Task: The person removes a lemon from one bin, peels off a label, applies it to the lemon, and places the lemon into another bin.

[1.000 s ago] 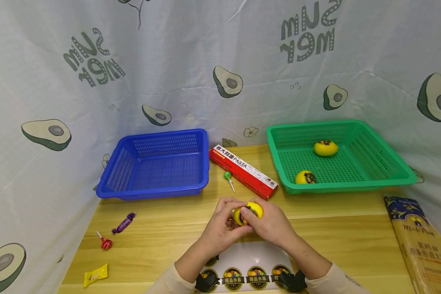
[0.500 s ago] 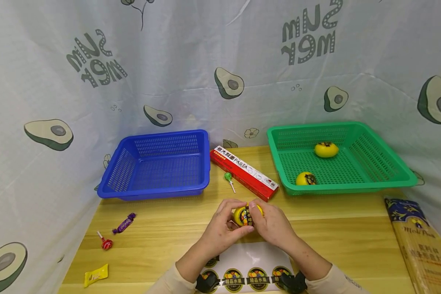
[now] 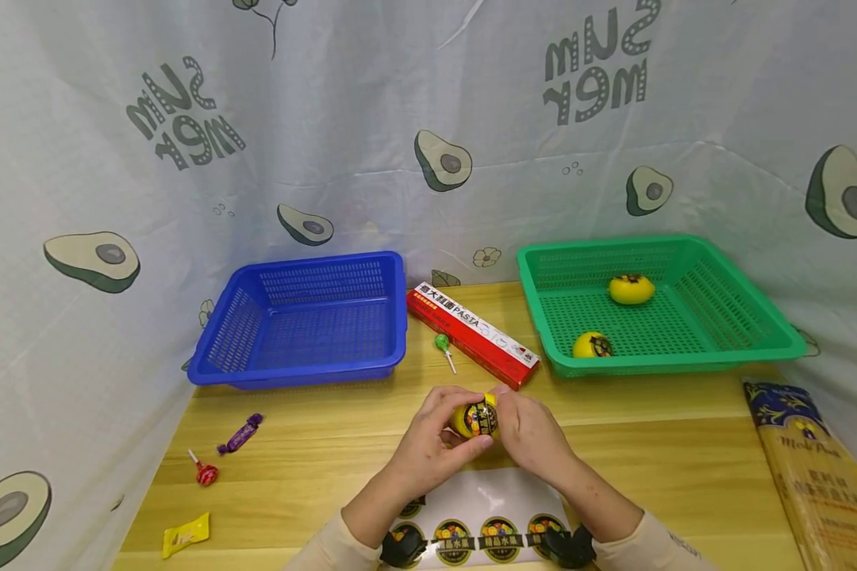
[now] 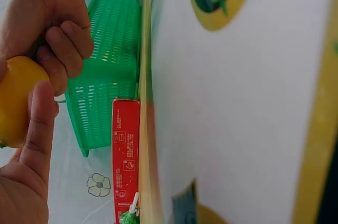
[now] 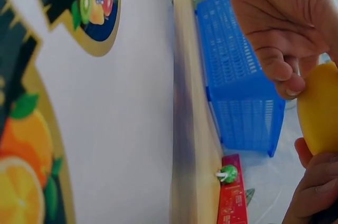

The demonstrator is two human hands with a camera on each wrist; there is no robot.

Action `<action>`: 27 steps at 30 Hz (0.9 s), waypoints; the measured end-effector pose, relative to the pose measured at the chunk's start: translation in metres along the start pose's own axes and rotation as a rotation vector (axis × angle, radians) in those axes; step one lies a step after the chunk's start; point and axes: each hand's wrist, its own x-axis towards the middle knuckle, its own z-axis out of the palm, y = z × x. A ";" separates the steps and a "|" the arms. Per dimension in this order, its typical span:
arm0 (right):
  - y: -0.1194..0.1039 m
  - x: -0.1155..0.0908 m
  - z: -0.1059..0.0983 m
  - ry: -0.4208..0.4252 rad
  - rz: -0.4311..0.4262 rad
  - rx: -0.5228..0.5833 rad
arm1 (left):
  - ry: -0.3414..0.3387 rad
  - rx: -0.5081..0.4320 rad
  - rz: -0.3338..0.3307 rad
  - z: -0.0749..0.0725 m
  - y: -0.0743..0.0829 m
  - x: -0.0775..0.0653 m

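Note:
A yellow lemon (image 3: 459,423) with a round black-and-gold sticker (image 3: 480,418) on it is held between both hands above the table. My left hand (image 3: 432,440) grips its left end, thumb below and fingers above. My right hand (image 3: 532,432) is at the right end with curled fingers, its thumb near the sticker's edge. In the left wrist view the lemon (image 4: 16,102) shows bare skin beside the curled right fingers (image 4: 66,49). The right wrist view shows the lemon (image 5: 319,110) between both hands. Below lies a white sticker sheet (image 3: 486,503) with several round stickers.
A blue basket (image 3: 296,373) stands back left. The green basket (image 3: 678,363) at back right holds two stickered lemons (image 3: 632,290). Between them lie a red pasta box (image 3: 474,333) and green lollipop (image 3: 443,342). Wrapped candies (image 3: 241,434) lie left, a spaghetti pack (image 3: 810,468) right.
My right thumb has slid rightward across the lemon, uncovering more of the sticker. The left hand keeps its grip and has hardly moved.

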 end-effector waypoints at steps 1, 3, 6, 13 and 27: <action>0.000 0.000 0.000 -0.004 0.008 0.001 | -0.002 0.011 -0.006 0.000 0.001 0.000; 0.000 0.000 0.000 -0.012 0.018 0.009 | -0.003 0.046 -0.012 0.000 0.002 0.000; 0.000 0.000 0.000 -0.022 0.015 0.019 | 0.005 0.108 -0.017 0.001 0.004 0.000; -0.004 -0.003 -0.003 -0.073 0.048 0.130 | 0.035 0.119 -0.042 0.003 0.009 -0.001; 0.046 -0.028 -0.049 0.074 0.120 0.136 | 0.107 -0.008 -0.079 -0.005 0.003 0.002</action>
